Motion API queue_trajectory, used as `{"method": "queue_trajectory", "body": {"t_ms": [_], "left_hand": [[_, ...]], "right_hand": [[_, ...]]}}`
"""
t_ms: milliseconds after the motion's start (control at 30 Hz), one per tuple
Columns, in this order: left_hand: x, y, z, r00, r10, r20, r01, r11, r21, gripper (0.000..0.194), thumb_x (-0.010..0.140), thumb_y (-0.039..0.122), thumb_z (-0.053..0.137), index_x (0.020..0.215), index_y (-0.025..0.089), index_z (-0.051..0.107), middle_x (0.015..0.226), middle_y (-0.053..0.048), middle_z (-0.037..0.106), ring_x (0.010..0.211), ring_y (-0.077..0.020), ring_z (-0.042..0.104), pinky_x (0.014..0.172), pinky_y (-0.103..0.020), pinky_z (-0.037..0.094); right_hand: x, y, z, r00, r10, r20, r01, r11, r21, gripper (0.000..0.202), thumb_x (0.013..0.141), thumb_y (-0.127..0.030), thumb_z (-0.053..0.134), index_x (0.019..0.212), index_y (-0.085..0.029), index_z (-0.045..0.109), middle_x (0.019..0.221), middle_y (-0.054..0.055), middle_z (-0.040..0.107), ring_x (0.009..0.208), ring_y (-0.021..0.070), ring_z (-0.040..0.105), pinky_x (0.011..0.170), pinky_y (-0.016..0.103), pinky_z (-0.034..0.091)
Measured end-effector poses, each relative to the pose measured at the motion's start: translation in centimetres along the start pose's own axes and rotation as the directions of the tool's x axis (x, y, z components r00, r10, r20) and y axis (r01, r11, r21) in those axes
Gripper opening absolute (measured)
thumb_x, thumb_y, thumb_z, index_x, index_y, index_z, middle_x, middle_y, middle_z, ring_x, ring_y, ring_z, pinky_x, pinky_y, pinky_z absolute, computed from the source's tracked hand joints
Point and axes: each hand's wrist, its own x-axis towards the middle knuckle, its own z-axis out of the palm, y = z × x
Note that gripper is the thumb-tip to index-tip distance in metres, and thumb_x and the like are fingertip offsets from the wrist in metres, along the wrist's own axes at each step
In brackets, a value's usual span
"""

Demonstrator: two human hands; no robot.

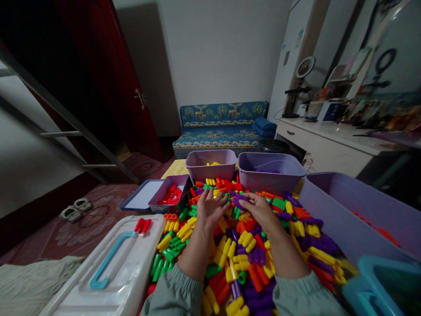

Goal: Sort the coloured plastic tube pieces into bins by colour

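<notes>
Head view, everything placed by the heap of plastic pieces: red, yellow, green and purple tubes, some joined side by side, covering most of a yellow patterned surface. Above the heap's far half, the left hand has its fingers spread and palm bare; the right hand pinches a purple piece between thumb and fingers, just beside the left fingertips. Along the heap's far edge, two lilac bins: the left bin with yellow pieces inside, the right bin with purple. Right of the heap, a larger lilac bin with red pieces; nearer, a teal container. Left of the heap, a small box with red pieces, a blue-edged lid beside it; nearer, a white lid with a blue handle, red pieces lying on top. Room beyond the heap: blue deer-patterned sofa against a pale wall. Far left of it: dark red door, metal ladder, shoes on reddish patterned floor. Far right: white dresser, cluttered, ring light on top.
</notes>
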Motion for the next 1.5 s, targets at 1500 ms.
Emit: {"method": "queue_trajectory", "body": {"t_ms": [1500], "left_hand": [[-3.1, 2.2, -2.0, 0.93, -0.068, 0.362, -0.361, -0.358, 0.861, 0.042, 0.066, 0.002, 0.054, 0.097, 0.021, 0.075, 0.101, -0.006, 0.069, 0.096, -0.0196, 0.061, 0.087, -0.027, 0.045]], "right_hand": [[-1.4, 0.8, -1.6, 0.995, -0.017, 0.096, 0.09, 0.52, -0.849, 0.017, 0.069, -0.02, 0.067, 0.086, -0.021, 0.07, 0.081, 0.003, 0.069, 0.078, 0.0173, 0.062, 0.063, 0.026, 0.034]]}}
